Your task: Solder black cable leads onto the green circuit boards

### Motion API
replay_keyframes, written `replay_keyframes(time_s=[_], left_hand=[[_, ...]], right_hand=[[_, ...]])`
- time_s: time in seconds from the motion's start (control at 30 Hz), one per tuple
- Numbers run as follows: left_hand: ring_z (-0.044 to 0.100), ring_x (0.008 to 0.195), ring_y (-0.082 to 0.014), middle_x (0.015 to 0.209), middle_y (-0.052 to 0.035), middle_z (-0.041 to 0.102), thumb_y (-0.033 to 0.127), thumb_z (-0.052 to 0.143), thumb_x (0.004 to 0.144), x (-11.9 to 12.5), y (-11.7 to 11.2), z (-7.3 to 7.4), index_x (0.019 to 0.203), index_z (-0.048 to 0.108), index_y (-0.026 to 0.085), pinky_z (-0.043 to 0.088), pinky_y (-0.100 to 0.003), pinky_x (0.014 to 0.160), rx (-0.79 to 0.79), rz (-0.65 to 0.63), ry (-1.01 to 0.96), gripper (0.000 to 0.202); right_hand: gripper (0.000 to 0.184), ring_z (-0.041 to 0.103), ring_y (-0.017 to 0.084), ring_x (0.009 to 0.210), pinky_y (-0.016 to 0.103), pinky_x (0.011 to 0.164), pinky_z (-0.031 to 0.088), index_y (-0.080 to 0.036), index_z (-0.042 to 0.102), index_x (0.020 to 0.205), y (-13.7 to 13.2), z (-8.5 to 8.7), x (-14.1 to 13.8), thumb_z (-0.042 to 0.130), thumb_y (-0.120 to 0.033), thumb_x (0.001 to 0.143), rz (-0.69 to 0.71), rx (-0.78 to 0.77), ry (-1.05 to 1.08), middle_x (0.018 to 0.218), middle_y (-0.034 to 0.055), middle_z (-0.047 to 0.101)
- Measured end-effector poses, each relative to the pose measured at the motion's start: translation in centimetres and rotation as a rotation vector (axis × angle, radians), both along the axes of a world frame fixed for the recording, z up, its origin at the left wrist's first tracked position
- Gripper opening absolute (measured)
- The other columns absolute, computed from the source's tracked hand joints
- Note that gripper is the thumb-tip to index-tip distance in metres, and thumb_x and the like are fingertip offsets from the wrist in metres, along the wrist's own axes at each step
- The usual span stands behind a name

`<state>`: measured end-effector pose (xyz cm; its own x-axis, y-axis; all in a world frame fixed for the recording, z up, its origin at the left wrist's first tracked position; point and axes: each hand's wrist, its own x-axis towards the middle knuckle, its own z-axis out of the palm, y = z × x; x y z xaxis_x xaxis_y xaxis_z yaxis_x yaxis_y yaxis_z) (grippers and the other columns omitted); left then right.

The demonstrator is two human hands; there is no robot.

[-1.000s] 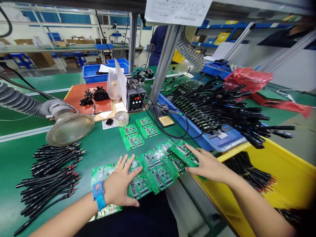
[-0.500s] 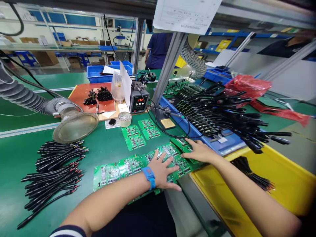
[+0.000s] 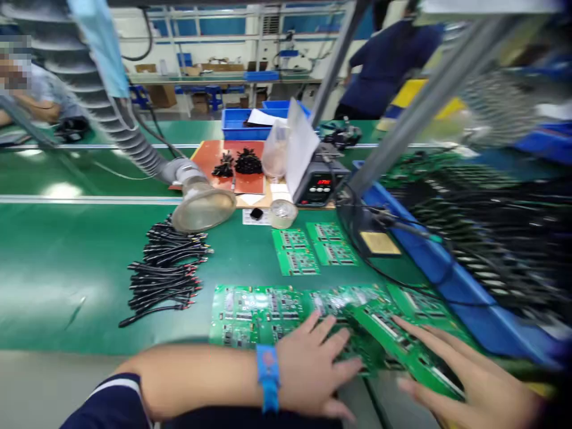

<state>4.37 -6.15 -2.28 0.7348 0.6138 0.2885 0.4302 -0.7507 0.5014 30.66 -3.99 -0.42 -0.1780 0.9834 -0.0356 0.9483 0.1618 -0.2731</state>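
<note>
My left hand (image 3: 315, 363), with a blue wristband (image 3: 268, 376), lies spread over the near edge of a row of green circuit boards (image 3: 243, 304). Its fingers are apart and hold nothing. To its right, my right hand (image 3: 473, 372) has fingers and thumb around a tilted circuit board (image 3: 397, 342), raised off the others. Motion blurs this hand somewhat. Another board (image 3: 420, 301) lies flat behind it, beside the blue tray. Farther back, two separate board panels (image 3: 295, 251) rest on the green bench.
Black cables (image 3: 165, 286) lie bundled at left, below a fume hood (image 3: 203, 210). A soldering station (image 3: 319, 183), a round tin (image 3: 282, 213) and a sponge (image 3: 379, 243) stand behind the boards. A blue tray (image 3: 402, 238) of boards and cables borders the right. A metal post (image 3: 415, 107) slants overhead.
My right hand has lifted and tilted a board that lay flat near the tray. My left hand stays spread over the row. The camera view has swung left.
</note>
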Motion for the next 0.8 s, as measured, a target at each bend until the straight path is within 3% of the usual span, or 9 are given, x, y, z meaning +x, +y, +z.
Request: replay_keyframes(time_s=[0.07,0.13,0.27,0.37,0.47,0.53,0.6,0.67,0.8], left_hand=[[0.028,0.126,-0.0319,0.131,-0.0141,0.042,0.044,0.053,0.079,-3.3,-2.1,1.1,0.122,0.048,0.016,0.017,-0.042,0.105,-0.017,0.017,0.076,0.052],[0.042,0.115,-0.0277,0.121,-0.011,0.051,0.041,0.049,0.082,-6.9,-3.8,2.0,0.115,0.053,0.019,0.03,-0.036,0.099,-0.079,0.077,0.141,0.039],[0.051,0.082,-0.02,0.089,-0.0059,0.056,0.021,0.042,0.084,-14.4,-5.2,2.9,0.097,0.057,0.019,0.043,-0.033,0.077,-0.156,0.47,0.325,0.02],[0.048,0.081,-0.0202,0.088,-0.0069,0.053,0.006,0.04,0.078,-19.6,-5.4,2.5,0.095,0.054,0.015,0.043,-0.034,0.075,-0.1,0.746,0.505,0.024],[0.048,0.086,-0.0197,0.093,-0.0067,0.052,0.001,0.04,0.074,-22.9,-5.3,1.4,0.099,0.052,0.016,0.043,-0.034,0.079,-0.04,0.764,0.587,0.032],[0.048,0.088,-0.0197,0.095,-0.0068,0.051,0.0,0.04,0.073,-23.8,-5.0,0.7,0.099,0.051,0.016,0.043,-0.034,0.081,-0.022,0.742,0.592,0.033],[0.048,0.087,-0.0203,0.093,-0.0073,0.051,-0.001,0.039,0.071,-24.0,-4.6,0.2,0.098,0.051,0.015,0.043,-0.035,0.081,-0.004,0.739,0.587,0.033],[0.049,0.085,-0.0207,0.09,-0.0077,0.052,-0.001,0.038,0.07,-24.0,-4.3,-0.2,0.099,0.05,0.014,0.044,-0.036,0.08,0.021,0.728,0.574,0.035],[0.051,0.084,-0.0204,0.09,-0.008,0.052,0.002,0.037,0.073,-24.5,-4.5,-1.0,0.112,0.046,0.013,0.046,-0.036,0.078,0.099,0.68,0.476,0.042]], right_hand=[[0.079,0.042,0.028,0.117,0.043,0.096,0.037,-0.032,0.036,0.129,1.6,0.0,-5.2,0.055,-0.064,0.06,0.148,-0.08,0.085,0.128,0.0057,0.043],[0.084,0.038,0.026,0.121,0.042,0.099,0.033,-0.029,0.026,0.134,3.9,0.1,-11.9,0.049,-0.067,0.063,0.166,-0.187,0.181,0.13,0.0064,0.04],[0.094,0.032,0.037,0.121,0.054,0.098,0.027,-0.017,0.031,0.133,8.6,0.1,-24.3,0.052,-0.07,0.058,0.038,-0.27,0.307,0.129,0.0187,0.038],[0.088,0.013,0.04,0.129,0.06,0.099,0.017,-0.009,0.025,0.135,10.2,-0.2,-28.4,0.038,-0.068,0.071,-0.002,-0.196,0.416,0.135,0.0238,0.025],[0.069,0.002,0.027,0.133,0.048,0.107,0.009,-0.017,0.025,0.135,9.9,-0.2,-28.1,0.031,-0.058,0.08,0.017,-0.075,0.596,0.143,0.0126,0.014],[0.059,0.015,0.023,0.132,0.041,0.108,0.015,-0.022,0.033,0.13,9.5,-0.3,-26.1,0.04,-0.053,0.08,-0.003,-0.05,0.73,0.141,0.0085,0.021],[0.054,0.041,0.022,0.118,0.04,0.1,0.032,-0.022,0.038,0.126,9.4,-0.6,-23.1,0.044,-0.049,0.08,-0.085,-0.1,0.876,0.132,0.0106,0.036],[0.048,0.056,0.019,0.094,0.039,0.085,0.045,-0.018,0.039,0.122,9.9,-1.3,-19.3,0.041,-0.047,0.083,-0.215,-0.181,1.02,0.114,0.0115,0.051],[0.037,0.055,0.012,0.081,0.032,0.072,0.049,-0.015,0.046,0.112,11.8,-2.1,-10.8,0.041,-0.041,0.086,-0.557,-0.162,1.195,0.097,0.0058,0.055]])
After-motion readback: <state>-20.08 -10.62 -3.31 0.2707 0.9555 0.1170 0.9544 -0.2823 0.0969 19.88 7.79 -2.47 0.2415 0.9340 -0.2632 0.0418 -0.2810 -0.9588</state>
